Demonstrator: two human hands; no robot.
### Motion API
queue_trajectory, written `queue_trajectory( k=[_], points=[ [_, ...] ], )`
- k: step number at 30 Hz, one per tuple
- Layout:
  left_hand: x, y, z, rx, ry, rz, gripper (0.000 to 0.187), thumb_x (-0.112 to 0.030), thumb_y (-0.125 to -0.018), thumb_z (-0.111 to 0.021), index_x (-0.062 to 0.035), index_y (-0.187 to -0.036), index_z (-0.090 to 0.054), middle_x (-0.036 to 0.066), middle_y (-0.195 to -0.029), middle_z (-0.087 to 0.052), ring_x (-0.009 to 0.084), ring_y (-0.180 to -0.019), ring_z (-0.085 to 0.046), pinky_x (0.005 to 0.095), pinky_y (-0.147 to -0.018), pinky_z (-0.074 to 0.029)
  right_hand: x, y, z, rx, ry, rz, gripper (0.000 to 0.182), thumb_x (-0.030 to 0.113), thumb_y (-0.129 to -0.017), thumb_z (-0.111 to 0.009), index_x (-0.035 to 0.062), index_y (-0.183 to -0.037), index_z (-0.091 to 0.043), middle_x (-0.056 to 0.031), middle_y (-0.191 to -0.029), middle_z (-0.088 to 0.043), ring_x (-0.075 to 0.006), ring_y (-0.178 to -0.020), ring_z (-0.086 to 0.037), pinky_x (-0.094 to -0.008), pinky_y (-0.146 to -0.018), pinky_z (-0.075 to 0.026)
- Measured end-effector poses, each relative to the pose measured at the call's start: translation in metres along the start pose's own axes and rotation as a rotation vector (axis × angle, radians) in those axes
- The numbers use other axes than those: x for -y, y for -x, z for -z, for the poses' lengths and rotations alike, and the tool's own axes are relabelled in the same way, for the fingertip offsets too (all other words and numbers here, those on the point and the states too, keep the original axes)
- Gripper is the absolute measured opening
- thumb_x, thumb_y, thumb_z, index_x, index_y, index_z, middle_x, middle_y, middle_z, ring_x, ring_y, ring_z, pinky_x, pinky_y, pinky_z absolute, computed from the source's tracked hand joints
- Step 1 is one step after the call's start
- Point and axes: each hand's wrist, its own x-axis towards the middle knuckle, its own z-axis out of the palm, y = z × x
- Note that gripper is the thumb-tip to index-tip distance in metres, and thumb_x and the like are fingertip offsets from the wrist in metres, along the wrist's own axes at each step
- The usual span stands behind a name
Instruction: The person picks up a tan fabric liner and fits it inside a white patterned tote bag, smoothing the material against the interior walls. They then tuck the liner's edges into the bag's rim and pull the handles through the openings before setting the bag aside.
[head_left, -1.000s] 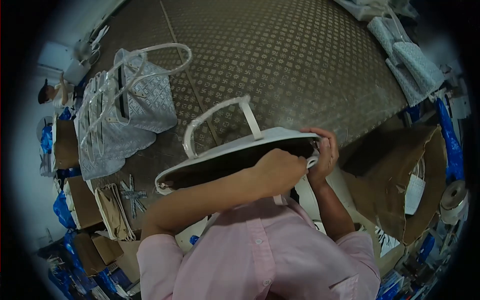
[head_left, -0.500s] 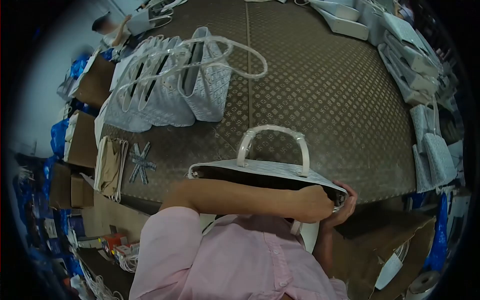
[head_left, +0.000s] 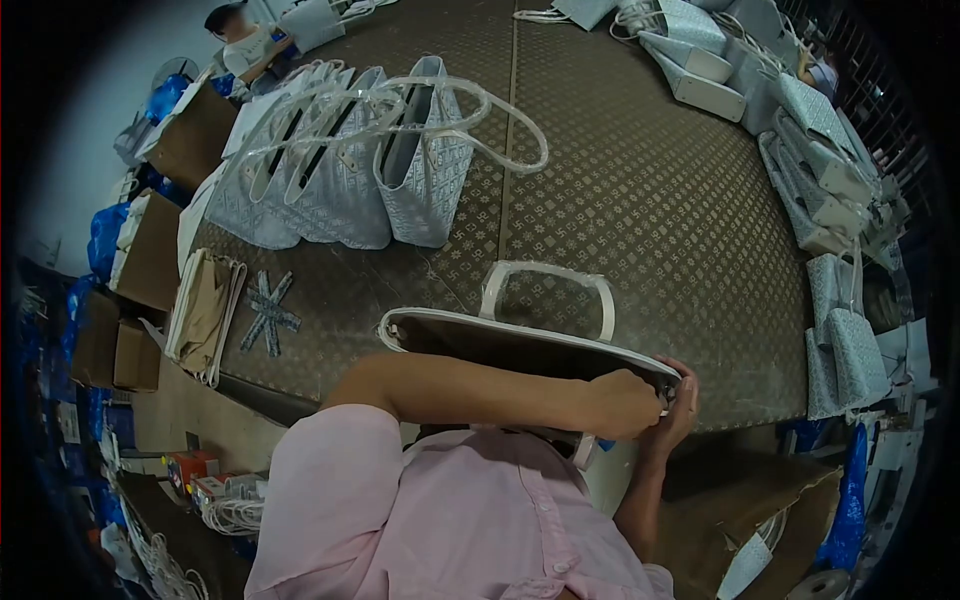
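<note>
A white patterned handbag [head_left: 550, 334] stands open at the table's near edge, its dark inside facing up and one arched handle [head_left: 557, 270] raised on the far side. Across the bag's mouth reaches my left arm; my left hand [head_left: 625, 404] is closed at the right end of the opening, and what its fingers pinch is hidden. From outside, my right hand [head_left: 680, 410] wraps that same right end, fingers over the rim. Small metal hardware shows between the two hands. Part of the near handle hangs beside my shirt.
Several finished-looking white bags [head_left: 425, 150] with looped handles stand at the left. Folded beige pieces [head_left: 205, 315] and a crossed bundle of strips [head_left: 270, 313] lie near the left edge. More bags [head_left: 855, 350] line the right side. A cardboard box [head_left: 770, 510] sits below right.
My view has shifted slightly, and the bag's mouth appears wider and tilted more toward me. Both hands stay at its right end. The person at far left has changed arm position.
</note>
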Motion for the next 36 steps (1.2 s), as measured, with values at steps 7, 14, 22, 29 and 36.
queue_trajectory(
  k=[7, 14, 22, 29, 36],
  points=[
    [0.000, -0.003, 0.000, -0.008, -0.461, -0.411, 0.012, -0.014, -0.070, -0.060, -0.0046, -0.068, -0.067, 0.011, -0.066, -0.065, 0.0273, -0.061, -0.063, 0.0391, -0.051, -0.046, 0.018, -0.007, 0.002, 0.194, 0.146, -0.019, 0.042, 0.031, -0.100, -0.034, -0.0034, -0.108, -0.057, -0.0150, -0.108, -0.061, -0.0194, -0.097, -0.058, -0.0311, -0.089, -0.044],
    [-0.003, 0.006, 0.010, 0.068, -0.176, -0.260, 0.025, -0.017, -0.088, -0.052, -0.0032, -0.073, -0.066, 0.013, -0.069, -0.066, 0.0305, -0.064, -0.065, 0.0426, -0.055, -0.047, 0.003, 0.004, 0.000, 0.154, -0.129, -0.078, 0.044, 0.034, -0.100, -0.034, -0.0041, -0.111, -0.055, -0.0167, -0.112, -0.060, -0.0211, -0.103, -0.057, -0.0327, -0.092, -0.043],
    [-0.002, 0.003, -0.006, 0.065, -0.246, -0.242, 0.026, -0.023, -0.091, -0.051, -0.0051, -0.079, -0.066, 0.013, -0.071, -0.067, 0.0307, -0.065, -0.065, 0.0438, -0.056, -0.048, 0.013, -0.009, 0.017, 0.348, -0.067, -0.231, 0.044, 0.031, -0.097, -0.040, -0.0065, -0.113, -0.058, -0.0169, -0.115, -0.061, -0.0214, -0.104, -0.058, -0.0330, -0.094, -0.043],
    [0.005, 0.042, 0.020, 0.211, -0.010, 0.008, 0.037, -0.030, -0.096, -0.044, -0.0005, -0.083, -0.062, 0.018, -0.074, -0.066, 0.0373, -0.072, -0.064, 0.0460, -0.062, -0.050, 0.011, 0.010, 0.003, 0.275, 0.078, -0.122, 0.037, 0.024, -0.096, -0.043, -0.0049, -0.111, -0.060, -0.0150, -0.112, -0.063, -0.0206, -0.103, -0.059, -0.0315, -0.090, -0.046],
    [0.028, 0.108, 0.051, 0.322, 0.129, 0.249, 0.036, -0.033, -0.096, -0.044, -0.0023, -0.091, -0.062, 0.018, -0.087, -0.066, 0.0370, -0.085, -0.063, 0.0446, -0.073, -0.048, 0.037, 0.020, -0.017, 0.494, 0.948, 0.766, 0.018, 0.012, -0.086, -0.061, -0.0007, -0.098, -0.064, -0.0097, -0.078, -0.061, -0.0249, -0.070, -0.059, -0.0318, -0.064, -0.046]
  ],
)
